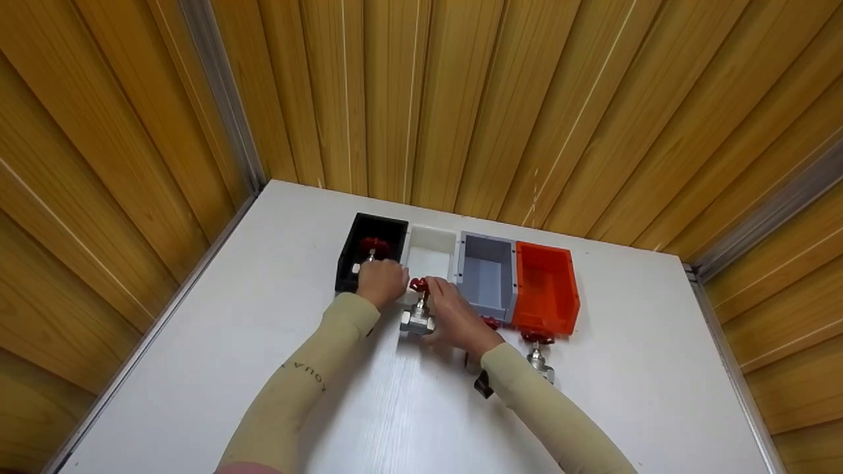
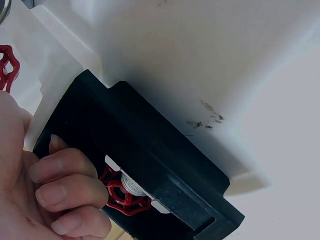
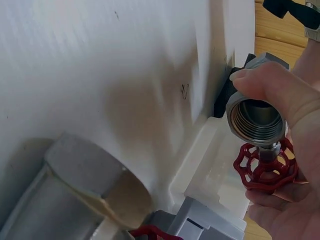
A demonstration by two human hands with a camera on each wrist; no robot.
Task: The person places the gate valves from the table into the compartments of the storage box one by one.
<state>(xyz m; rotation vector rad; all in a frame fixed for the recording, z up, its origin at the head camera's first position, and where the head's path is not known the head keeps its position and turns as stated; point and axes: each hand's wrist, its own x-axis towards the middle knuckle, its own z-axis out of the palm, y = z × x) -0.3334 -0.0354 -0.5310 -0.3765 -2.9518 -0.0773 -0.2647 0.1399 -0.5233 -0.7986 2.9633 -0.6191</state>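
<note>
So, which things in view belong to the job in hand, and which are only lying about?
Likely part of the job:
held valve, in the right hand
black bin with its inner valve, near the left hand
white bin, grey bin, orange bin
partly hidden valve by the grey bin
last valve by the orange bin

Only background:
white table
wood-look panels

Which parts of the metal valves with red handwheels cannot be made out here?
Head: most of the silver metal valve below the grey plastic bin, hidden by the right hand.
Left wrist: much of a second metal valve, hidden by the black plastic bin.
Left wrist: another red handwheel, cut by the left edge.
</note>
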